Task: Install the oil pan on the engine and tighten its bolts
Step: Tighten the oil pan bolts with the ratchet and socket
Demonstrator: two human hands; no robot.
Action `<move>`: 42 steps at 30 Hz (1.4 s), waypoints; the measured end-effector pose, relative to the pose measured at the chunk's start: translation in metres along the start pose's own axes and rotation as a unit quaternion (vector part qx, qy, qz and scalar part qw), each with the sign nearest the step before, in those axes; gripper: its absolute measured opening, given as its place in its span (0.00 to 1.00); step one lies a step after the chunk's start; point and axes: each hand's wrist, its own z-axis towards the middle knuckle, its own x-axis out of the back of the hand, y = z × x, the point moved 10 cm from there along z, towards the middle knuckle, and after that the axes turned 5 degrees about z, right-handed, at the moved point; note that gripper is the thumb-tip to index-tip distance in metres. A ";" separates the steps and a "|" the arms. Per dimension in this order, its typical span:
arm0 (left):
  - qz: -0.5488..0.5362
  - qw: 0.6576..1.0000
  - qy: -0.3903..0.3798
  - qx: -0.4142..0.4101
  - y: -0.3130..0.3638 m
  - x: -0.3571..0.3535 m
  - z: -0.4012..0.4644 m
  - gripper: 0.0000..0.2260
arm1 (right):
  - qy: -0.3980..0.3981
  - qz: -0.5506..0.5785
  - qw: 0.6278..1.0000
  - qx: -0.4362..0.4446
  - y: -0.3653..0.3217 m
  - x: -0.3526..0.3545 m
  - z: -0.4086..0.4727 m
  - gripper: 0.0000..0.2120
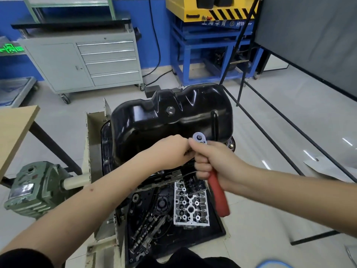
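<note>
Gearbox on stand [32,190]: green housing at far left, its pale shaft running toward the stand plate; well clear of the work.
Left hand [170,151]: fingers curled in near the ratchet head, low against the near flange; what they pinch is hidden, likely a socket or bolt, but I cannot tell.
Oil pan [166,122]: black pressed-steel pan seated sump-up on the engine, drain plug [170,110] facing the camera.
Handling: stiff, moderately heavy, glossy and probably slick; best held by the flange rim [105,144] or sump corners, not the thin painted walls.
Ratchet wrench [200,137]: silver head at the near flange, red handle [219,196] angling down toward the person.
Right hand [212,161]: fist wrapped round the upper handle, thumb up by the head.
Black tube [214,124]: stands upright just beyond the ratchet head, close enough to limit the swing.
Cylinder head [191,205]: lies in the black tray [220,229] below, with a camshaft [146,229] beside it; a dropped bolt would likely vanish among them.
Stand legs [286,122]: black bars crossing the floor at right, apart from the hands.
</note>
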 end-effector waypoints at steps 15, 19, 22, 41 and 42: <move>0.025 0.999 0.010 -0.027 0.001 -0.002 0.000 0.14 | -0.135 -0.827 0.489 0.242 -0.074 -0.036 0.005 0.11; 0.001 1.000 0.002 -0.026 -0.004 -0.003 -0.003 0.15 | -0.181 -0.703 0.671 0.152 -0.064 -0.026 0.014 0.13; -0.002 0.999 0.003 -0.032 -0.003 -0.002 -0.003 0.12 | -0.195 -0.603 0.771 0.063 -0.055 -0.015 0.017 0.26; -0.023 0.999 0.010 -0.038 -0.003 0.001 -0.007 0.15 | -0.197 -0.631 0.745 0.089 -0.055 -0.021 0.011 0.21; -0.014 0.999 0.012 -0.038 -0.002 0.001 -0.006 0.14 | -0.199 -0.709 0.661 0.142 -0.065 -0.026 0.013 0.23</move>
